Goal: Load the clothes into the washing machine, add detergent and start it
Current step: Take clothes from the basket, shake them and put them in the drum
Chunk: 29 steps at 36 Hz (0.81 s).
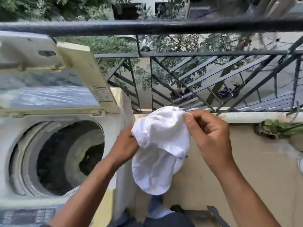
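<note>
I hold a white garment [159,145] in front of me, to the right of the washing machine. My left hand [125,145] grips its left edge, and my right hand [208,136] pinches its upper right edge with thumb and fingers. The cloth hangs crumpled between the hands. The top-loading washing machine [114,128] stands at the left with its lid [49,89] folded up and open. Its drum [65,154] is dark inside, with dark cloth lying in it. The control panel [27,217] shows at the bottom left.
A black metal balcony railing [164,27] runs across ahead, with a street and trees far below. A low ledge [254,116] lies under it. A potted plant [278,128] sits on the floor at the right. Beige floor [246,161] lies beneath my hands.
</note>
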Each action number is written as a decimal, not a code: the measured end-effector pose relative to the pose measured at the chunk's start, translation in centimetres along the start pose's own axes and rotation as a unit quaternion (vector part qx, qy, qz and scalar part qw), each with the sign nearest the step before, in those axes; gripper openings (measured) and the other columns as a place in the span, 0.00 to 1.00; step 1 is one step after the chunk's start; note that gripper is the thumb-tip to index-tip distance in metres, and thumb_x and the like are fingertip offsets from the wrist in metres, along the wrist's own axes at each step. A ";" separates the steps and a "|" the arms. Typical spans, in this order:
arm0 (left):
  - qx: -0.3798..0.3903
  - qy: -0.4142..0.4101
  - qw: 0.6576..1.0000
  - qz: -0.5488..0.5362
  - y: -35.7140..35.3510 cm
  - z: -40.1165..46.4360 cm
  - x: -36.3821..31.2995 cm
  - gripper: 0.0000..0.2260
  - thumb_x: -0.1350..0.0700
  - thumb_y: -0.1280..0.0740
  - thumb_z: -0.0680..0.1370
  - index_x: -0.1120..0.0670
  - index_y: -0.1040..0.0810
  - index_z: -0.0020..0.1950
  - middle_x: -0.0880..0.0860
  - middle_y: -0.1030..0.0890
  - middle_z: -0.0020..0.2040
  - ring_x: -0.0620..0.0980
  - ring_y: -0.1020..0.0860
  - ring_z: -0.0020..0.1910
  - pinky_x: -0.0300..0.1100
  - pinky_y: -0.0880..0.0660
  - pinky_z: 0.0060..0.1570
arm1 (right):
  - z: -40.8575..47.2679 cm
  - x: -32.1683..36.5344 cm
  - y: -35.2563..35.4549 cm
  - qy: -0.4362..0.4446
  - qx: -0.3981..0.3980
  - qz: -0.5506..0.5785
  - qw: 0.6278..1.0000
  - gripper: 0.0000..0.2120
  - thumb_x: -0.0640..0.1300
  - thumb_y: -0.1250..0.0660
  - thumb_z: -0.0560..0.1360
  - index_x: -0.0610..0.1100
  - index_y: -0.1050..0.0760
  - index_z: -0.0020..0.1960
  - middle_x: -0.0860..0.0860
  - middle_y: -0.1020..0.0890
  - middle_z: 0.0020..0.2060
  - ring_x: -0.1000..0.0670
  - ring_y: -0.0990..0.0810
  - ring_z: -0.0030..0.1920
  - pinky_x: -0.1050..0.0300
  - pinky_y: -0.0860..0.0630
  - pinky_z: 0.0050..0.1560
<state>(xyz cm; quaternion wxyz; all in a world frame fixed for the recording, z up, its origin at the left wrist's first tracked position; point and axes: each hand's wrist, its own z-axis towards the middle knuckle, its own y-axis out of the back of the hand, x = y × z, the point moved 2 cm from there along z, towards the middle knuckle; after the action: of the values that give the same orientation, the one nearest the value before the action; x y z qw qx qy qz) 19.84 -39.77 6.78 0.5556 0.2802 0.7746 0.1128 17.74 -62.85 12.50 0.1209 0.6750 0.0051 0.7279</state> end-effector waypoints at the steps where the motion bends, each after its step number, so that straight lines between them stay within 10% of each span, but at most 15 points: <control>1: 0.000 -0.005 0.999 -0.032 0.8 -0.3 -0.9 0.13 0.48 0.37 0.76 0.47 0.15 0.54 0.46 0.13 0.50 0.46 0.15 0.53 0.52 0.16 0.49 | 0.0 -0.8 0.1 -0.006 -0.008 -0.019 1.000 0.08 0.45 0.32 0.83 0.44 0.17 0.48 0.45 0.17 0.37 0.41 0.20 0.37 0.44 0.20 0.34; 4: 0.009 -0.032 0.993 -0.115 2.7 -1.8 -4.3 0.13 0.53 0.38 0.74 0.45 0.14 0.49 0.45 0.13 0.43 0.38 0.18 0.40 0.34 0.22 0.38 | -0.3 -3.9 0.2 -0.065 0.000 -0.072 0.995 0.09 0.54 0.36 0.81 0.53 0.18 0.53 0.51 0.15 0.40 0.45 0.16 0.42 0.35 0.18 0.45; 10: 0.019 -0.085 0.958 -0.272 5.7 -4.2 -8.0 0.16 0.52 0.38 0.78 0.47 0.17 0.62 0.53 0.13 0.53 0.51 0.14 0.52 0.45 0.17 0.45 | -2.6 -11.2 -0.7 -0.205 0.128 -0.217 0.946 0.29 0.41 0.29 0.72 0.65 0.29 0.66 0.58 0.17 0.55 0.53 0.17 0.54 0.45 0.18 0.55; 15: 0.029 -0.151 0.924 -0.350 8.3 -5.8 -8.9 0.09 0.55 0.32 0.77 0.46 0.12 0.44 0.48 0.14 0.41 0.44 0.16 0.41 0.37 0.20 0.39 | -3.0 -12.9 -4.0 -0.217 0.211 -0.198 0.932 0.31 0.55 0.21 0.64 0.51 0.26 0.65 0.59 0.21 0.54 0.57 0.20 0.55 0.68 0.23 0.49; 19: 0.020 -0.199 0.905 -0.375 11.1 -7.0 -7.8 0.11 0.41 0.22 0.69 0.46 0.12 0.44 0.48 0.14 0.42 0.45 0.16 0.44 0.39 0.19 0.41 | -2.9 -9.4 -6.5 -0.259 0.193 -0.035 0.946 0.11 0.34 0.30 0.77 0.47 0.27 0.54 0.54 0.21 0.45 0.54 0.17 0.45 0.69 0.23 0.39; 22: -0.067 -0.168 0.908 -0.379 13.6 -7.6 -5.6 0.19 0.52 0.40 0.84 0.45 0.13 0.41 0.46 0.16 0.38 0.43 0.17 0.38 0.38 0.21 0.36 | -3.1 -7.7 -7.4 -0.342 0.162 0.156 0.912 0.17 0.22 0.36 0.76 0.43 0.26 0.53 0.49 0.20 0.45 0.44 0.18 0.51 0.58 0.21 0.45; 29: -0.206 -0.043 0.912 -0.352 21.4 -10.5 3.0 0.17 0.50 0.41 0.85 0.52 0.23 0.72 0.59 0.18 0.66 0.58 0.19 0.61 0.53 0.18 0.52 | -2.2 -1.0 -13.4 -0.236 0.193 0.352 0.885 0.35 0.56 0.14 0.58 0.45 0.16 0.62 0.43 0.17 0.56 0.43 0.21 0.57 0.49 0.24 0.56</control>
<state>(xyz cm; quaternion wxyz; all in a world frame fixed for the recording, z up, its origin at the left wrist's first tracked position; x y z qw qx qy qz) 16.09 -19.19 18.50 0.6377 -0.1267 0.7578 0.0546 17.87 -49.71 9.02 -0.2787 0.7943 -0.1209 0.5261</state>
